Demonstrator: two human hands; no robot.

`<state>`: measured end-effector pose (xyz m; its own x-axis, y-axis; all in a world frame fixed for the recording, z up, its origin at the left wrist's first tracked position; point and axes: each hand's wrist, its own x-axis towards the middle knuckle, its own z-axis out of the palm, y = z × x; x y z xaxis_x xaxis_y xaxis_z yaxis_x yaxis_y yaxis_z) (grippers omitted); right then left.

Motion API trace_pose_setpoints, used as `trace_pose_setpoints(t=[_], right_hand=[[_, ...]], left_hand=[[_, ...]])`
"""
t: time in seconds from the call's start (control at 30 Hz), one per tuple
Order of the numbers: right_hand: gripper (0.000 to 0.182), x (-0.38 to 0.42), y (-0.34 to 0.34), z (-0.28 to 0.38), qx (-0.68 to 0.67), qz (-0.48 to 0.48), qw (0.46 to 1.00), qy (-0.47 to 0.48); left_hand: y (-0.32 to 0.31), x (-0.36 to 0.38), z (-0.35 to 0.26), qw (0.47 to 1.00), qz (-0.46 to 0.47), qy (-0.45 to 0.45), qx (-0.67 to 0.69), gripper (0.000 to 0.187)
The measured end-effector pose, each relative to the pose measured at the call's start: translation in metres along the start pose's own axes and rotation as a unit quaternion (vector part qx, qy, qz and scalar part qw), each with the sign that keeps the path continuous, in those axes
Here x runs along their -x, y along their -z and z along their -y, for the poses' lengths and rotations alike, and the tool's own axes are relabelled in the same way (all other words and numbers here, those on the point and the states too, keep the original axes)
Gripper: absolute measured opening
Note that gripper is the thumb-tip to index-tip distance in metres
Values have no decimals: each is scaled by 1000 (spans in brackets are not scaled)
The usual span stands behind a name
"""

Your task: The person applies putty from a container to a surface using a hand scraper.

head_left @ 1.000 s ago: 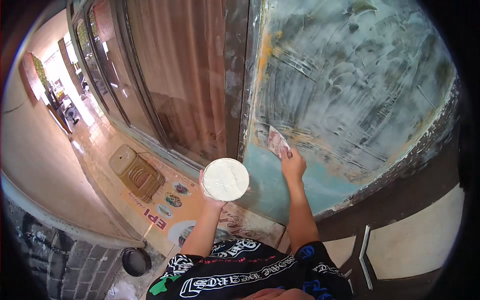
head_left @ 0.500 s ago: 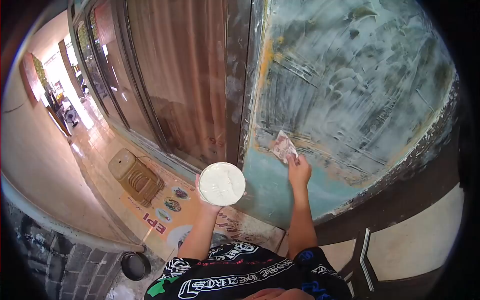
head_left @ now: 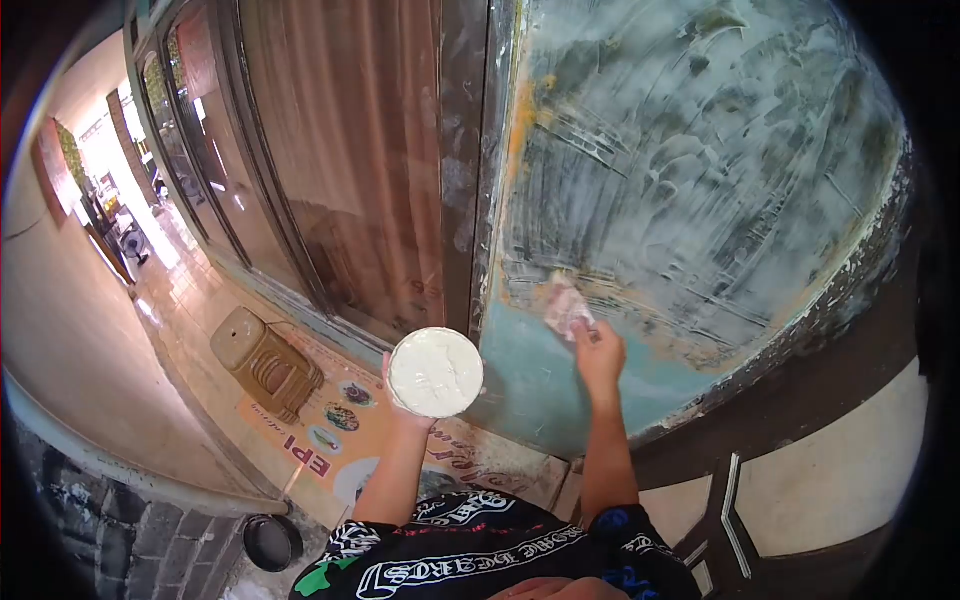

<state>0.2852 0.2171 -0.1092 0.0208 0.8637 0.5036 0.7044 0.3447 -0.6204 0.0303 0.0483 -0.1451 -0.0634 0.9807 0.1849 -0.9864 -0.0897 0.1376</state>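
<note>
My left hand [head_left: 413, 416] is closed around a round tub of white putty [head_left: 436, 373], held up with its open top facing me. The putty fills it close to the rim and its surface has shallow marks. In my right hand [head_left: 601, 360] a putty knife [head_left: 568, 310] is gripped by its near end, its blade coated in pale paste and a little blurred. The blade lies over the lower left part of the wall [head_left: 690, 190], right at the edge where grey-white smears meet bare turquoise paint.
Left of the wall stands a dark-framed window [head_left: 340, 160] with a brown curtain behind the glass. A brown plastic stool [head_left: 265, 360] lies on a printed orange banner [head_left: 330, 410] on the floor. Near my feet sits a black round container [head_left: 271, 543]. A fan [head_left: 133, 243] stands farther back.
The view has shifted slightly, and the tub appears a little lower and to the left. The putty knife has moved slightly down and its blade has turned a little against the wall.
</note>
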Motion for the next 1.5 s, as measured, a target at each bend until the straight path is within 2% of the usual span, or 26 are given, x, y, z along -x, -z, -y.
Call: trace_pose_setpoints(t=[0.07,0.13,0.17,0.23,0.27,0.33,0.37,0.43,0.47,0.53,0.57,0.63,0.67,0.73,0.83,0.87,0.9,1.0,1.03,1.07,1.13,1.2,1.3,1.4,1.43,1.5], right_hand=[[33,13,-28,8,-50,10,999,11],[31,4,-50,21,54,58,993,87],[31,-5,-48,22,53,56,993,86],[27,-28,-34,19,114,37,989,90],[27,-41,-14,20,115,36,988,92],[21,-57,37,29,70,-20,984,161],[21,-55,49,34,72,-18,984,162],[18,-44,62,38,72,31,989,122],[18,-36,50,33,73,33,989,122],[17,-17,3,16,104,47,967,229],[17,-15,-15,8,104,47,967,228],[17,-19,-36,9,167,80,939,289],[17,-26,-33,12,166,79,939,290],[19,-49,-9,20,162,7,953,255],[19,-59,54,57,106,-6,972,210],[19,-56,51,55,106,-6,971,212],[20,-50,45,50,114,2,965,237],[22,-27,10,43,114,51,954,272],[19,-25,-11,34,161,97,941,283],[17,-25,-27,27,206,142,923,293],[17,-40,-25,21,187,104,927,308],[17,-57,12,42,167,26,948,270],[20,-61,60,64,125,-8,953,275],[19,-42,37,52,67,-8,945,319],[18,-34,16,37,100,57,942,315],[17,-24,-21,27,140,90,933,319]], left_hand=[[-3,-1,1,999,27,-10,22,90],[-14,-1,3,999,13,-3,49,88],[-15,-1,3,995,12,11,95,90],[-18,-3,-2,990,14,25,138,93],[-17,-3,-4,995,17,23,97,93],[-13,2,-5,999,17,20,19,94],[-13,6,-5,997,7,16,70,94],[-9,9,-4,997,11,8,70,94],[-7,10,-3,998,16,0,68,94],[-5,7,0,1000,16,1,20,94],[-6,5,1,1000,7,5,9,95],[-8,2,3,1000,12,8,9,95],[-9,3,2,1000,13,7,8,95],[-10,3,2,996,74,33,-21,95],[-3,13,0,1000,27,10,-3,95],[-3,14,-2,1000,16,4,26,96],[-3,13,-3,998,58,7,23,96],[-9,13,-2,995,52,2,87,96],[-22,13,0,977,60,19,203,95],[-20,12,-1,977,61,18,202,95],[-12,6,-4,999,51,5,-8,94],[-11,8,-6,999,40,-10,-4,92],[-13,14,-7,997,23,-18,65,89],[-4,14,-7,998,10,-34,48,90],[-5,12,-5,998,18,-29,46,90],[-10,9,-3,998,-2,-19,52,90]])
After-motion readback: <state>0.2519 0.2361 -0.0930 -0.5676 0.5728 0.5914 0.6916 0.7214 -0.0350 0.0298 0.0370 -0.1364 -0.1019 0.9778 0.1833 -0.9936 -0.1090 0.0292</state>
